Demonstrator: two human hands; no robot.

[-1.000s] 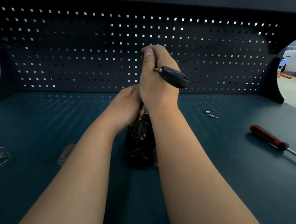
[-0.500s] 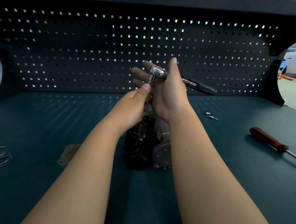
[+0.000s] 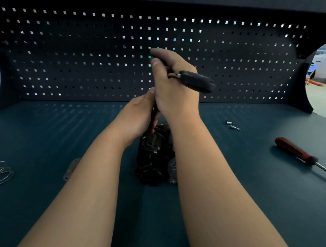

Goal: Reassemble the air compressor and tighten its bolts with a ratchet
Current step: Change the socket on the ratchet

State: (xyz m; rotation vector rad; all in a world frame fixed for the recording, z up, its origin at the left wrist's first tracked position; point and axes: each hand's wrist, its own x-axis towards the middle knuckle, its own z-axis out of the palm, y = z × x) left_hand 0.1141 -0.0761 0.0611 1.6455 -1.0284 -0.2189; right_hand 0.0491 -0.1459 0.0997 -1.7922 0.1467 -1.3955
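1. Air compressor (image 3: 151,161): black ribbed body, with a grey metal part on its right side; stands upright, centre of scene.
2. Ratchet (image 3: 197,81): black handle pointing right, held above the compressor in the right hand (image 3: 172,89); head hidden.

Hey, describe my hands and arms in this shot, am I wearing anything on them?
Nothing shows on them. The left hand and right hand are bare: no gloves, rings or watch in view. The left forearm and right forearm are bare down to the frame's edge, no sleeves visible.
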